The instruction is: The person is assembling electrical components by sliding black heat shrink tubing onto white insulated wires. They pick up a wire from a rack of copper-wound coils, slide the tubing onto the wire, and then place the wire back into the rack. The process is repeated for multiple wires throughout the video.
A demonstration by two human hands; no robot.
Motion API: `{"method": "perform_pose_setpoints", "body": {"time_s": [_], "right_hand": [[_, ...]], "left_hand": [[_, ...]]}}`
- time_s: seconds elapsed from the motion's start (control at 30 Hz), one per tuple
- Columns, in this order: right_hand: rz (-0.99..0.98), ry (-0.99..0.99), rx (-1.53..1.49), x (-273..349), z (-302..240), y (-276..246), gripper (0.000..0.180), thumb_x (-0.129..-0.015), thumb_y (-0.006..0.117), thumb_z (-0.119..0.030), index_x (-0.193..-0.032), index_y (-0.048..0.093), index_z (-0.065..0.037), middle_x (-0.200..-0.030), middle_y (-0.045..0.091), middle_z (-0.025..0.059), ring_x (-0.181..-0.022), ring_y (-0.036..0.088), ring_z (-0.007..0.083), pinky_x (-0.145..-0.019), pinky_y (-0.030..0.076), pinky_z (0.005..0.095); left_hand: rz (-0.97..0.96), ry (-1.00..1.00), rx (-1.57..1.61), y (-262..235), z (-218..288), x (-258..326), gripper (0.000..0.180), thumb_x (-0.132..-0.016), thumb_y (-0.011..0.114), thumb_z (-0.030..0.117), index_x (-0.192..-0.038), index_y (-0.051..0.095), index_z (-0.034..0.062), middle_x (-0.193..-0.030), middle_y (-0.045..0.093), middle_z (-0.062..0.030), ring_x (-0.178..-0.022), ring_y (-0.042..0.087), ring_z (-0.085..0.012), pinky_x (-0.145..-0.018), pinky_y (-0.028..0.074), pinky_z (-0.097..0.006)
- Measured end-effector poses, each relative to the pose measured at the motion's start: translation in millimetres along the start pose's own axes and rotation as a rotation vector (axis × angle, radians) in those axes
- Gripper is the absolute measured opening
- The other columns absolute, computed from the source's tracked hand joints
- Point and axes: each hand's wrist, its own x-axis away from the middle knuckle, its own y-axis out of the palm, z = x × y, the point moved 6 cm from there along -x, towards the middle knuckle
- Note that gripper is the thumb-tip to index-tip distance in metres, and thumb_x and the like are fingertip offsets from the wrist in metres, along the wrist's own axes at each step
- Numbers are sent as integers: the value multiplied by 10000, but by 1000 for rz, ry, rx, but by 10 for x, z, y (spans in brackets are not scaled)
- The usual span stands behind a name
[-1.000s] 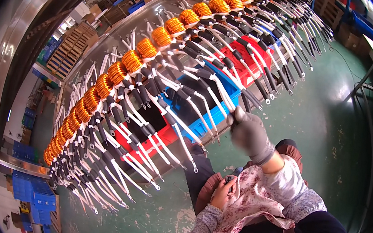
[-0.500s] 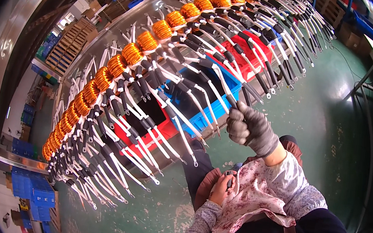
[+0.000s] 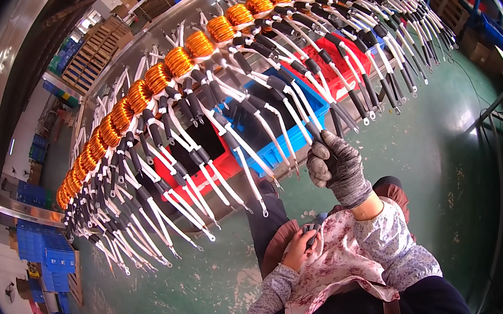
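My right hand (image 3: 339, 168), in a grey knit glove, is raised in front of a long row of orange copper coils (image 3: 178, 61). White leads with black sleeves (image 3: 245, 156) hang off the coils. The gloved fingers are closed on the end of one black-sleeved lead (image 3: 316, 130). My left hand (image 3: 295, 250) is bare and rests low over my lap, gripping a small dark tool with a blue tip (image 3: 314, 227). Knees in dark trousers show just behind it.
The coils hang from a curved metal rack (image 3: 10, 127) running from lower left to upper right. A red crate (image 3: 196, 169) and a blue crate (image 3: 280, 151) lie under the leads. Blue bins (image 3: 42, 247), wooden pallets (image 3: 94, 56) and a metal frame (image 3: 500, 103) stand on the green floor (image 3: 428, 153).
My right hand has risen a little and settled with its fingers closed on a lead end. The left hand has stayed at my lap.
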Motion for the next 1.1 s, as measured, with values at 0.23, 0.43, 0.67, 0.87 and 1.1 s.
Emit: {"method": "perform_pose_setpoints", "body": {"time_s": [0.23, 0.43, 0.67, 0.87, 1.1], "right_hand": [[-17, -167, 190, 107, 14, -84, 440, -908, 487, -481, -857, 552, -50, -661, 523, 24, -559, 511, 116, -518, 464, 248], [390, -221, 820, 725, 760, -790, 356, -899, 594, -244, -1137, 552, 18, -918, 620, 35, -787, 544, 81, -687, 474, 232], [366, -171, 433, 660, 491, -652, 363, -919, 552, -302, -1159, 576, -31, -824, 586, -3, -726, 519, 56, -614, 424, 196], [303, -113, 321, 425, 135, -802, 329, -923, 540, -324, -1079, 591, -39, -731, 535, -2, -637, 481, 83, -581, 414, 234], [161, -180, 54, 224, 299, -911, 307, -923, 535, -296, -1056, 572, -23, -719, 478, -7, -661, 439, 118, -653, 385, 278]], "left_hand": [[-48, 30, -72, 90, 135, 48, 224, -935, 500, 244, -884, 560, 34, -629, 519, -12, -477, 386, -47, -437, 270, -187], [13, 235, -62, 329, 694, 185, 170, -935, 523, 219, -979, 519, 55, -760, 540, -11, -563, 455, -64, -467, 297, -188], [-95, 256, -156, 654, 808, 102, 154, -929, 525, 179, -1041, 518, 72, -850, 615, -66, -545, 474, -70, -447, 304, -193], [-28, 158, -153, 331, 467, 34, 179, -929, 529, 184, -1033, 526, 39, -854, 620, -79, -525, 464, -59, -438, 298, -182], [44, 0, -163, 5, 31, 74, 168, -919, 535, 171, -1022, 536, 39, -850, 610, -54, -516, 467, -45, -433, 304, -173]]}}
